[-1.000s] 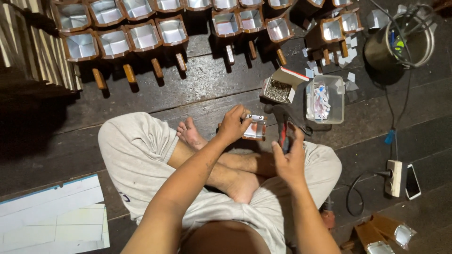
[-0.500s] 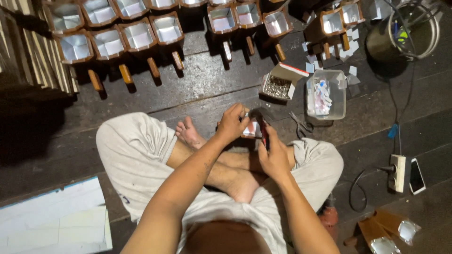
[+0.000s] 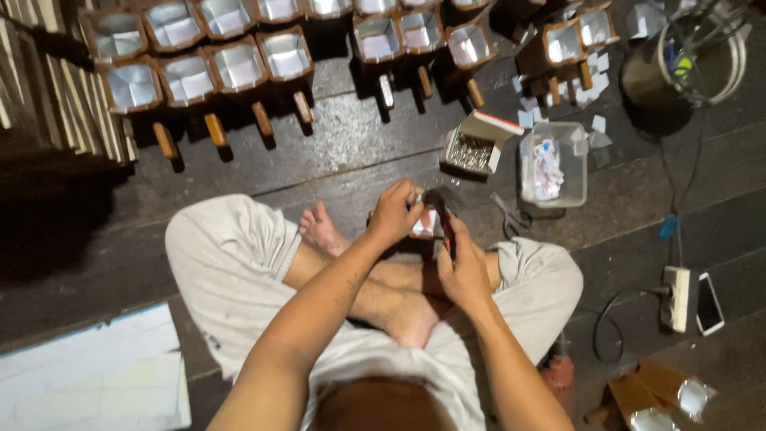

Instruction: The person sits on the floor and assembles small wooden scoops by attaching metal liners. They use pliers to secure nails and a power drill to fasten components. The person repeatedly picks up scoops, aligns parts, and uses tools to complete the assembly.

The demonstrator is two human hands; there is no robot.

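I sit cross-legged on a dark plank floor. My left hand (image 3: pixel 395 214) grips a small wooden-handled box lined with silver foil (image 3: pixel 425 224), holding it over my lap. My right hand (image 3: pixel 463 270) holds a dark stapler-like tool (image 3: pixel 444 217) pressed against that box from the right. The two hands touch at the box, and most of it is hidden by my fingers.
Rows of finished foil-lined boxes with wooden handles (image 3: pixel 215 68) stand along the far floor. An open carton of staples (image 3: pixel 472 145) and a clear tub of scraps (image 3: pixel 552 166) lie just ahead. Power strip (image 3: pixel 678 297) and phone (image 3: pixel 708 303) at right; white sheets (image 3: pixel 88 379) at left.
My right hand has moved left from beside my knee up to the box, bringing the dark tool against it. My left hand kept hold of the box.
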